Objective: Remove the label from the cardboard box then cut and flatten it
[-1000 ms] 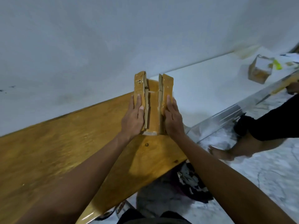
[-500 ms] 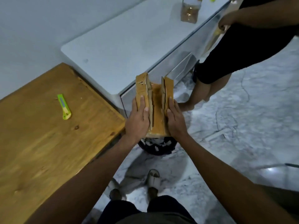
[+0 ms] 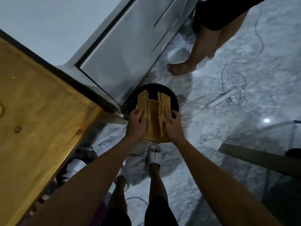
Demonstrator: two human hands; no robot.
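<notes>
The cardboard box [image 3: 154, 119], cut open and pressed nearly flat, hung in the air between my two hands, straight above the round black bin [image 3: 173, 101] on the floor. I judged it light and fairly stiff across its panels but loose at the folds, where the side flaps stood up and could spring apart. Its brown tape looked slick, so the long side edges, over the folded flaps, seemed the safest place to hold it.

My left hand [image 3: 136, 123] was closed around the box's left edge, fingers curled over the folded flap and pressing it down against the middle panel. My right hand [image 3: 173, 124] did the same on the right edge, fingers bent over that flap, knuckles up. Neither hand held anything else. I could see no label on the side facing me.

Nearer to me than the bin, my feet stood on the pale marbled floor [image 3: 244, 95]. Left of the bin lay the corner of the wooden desk [image 3: 40, 103]. Beyond the bin stood a white cabinet [image 3: 123, 54], and to the right of that were another person's bare legs [image 3: 203, 51]. Thin cables [image 3: 234, 82] trailed across the floor to the right of the bin.
</notes>
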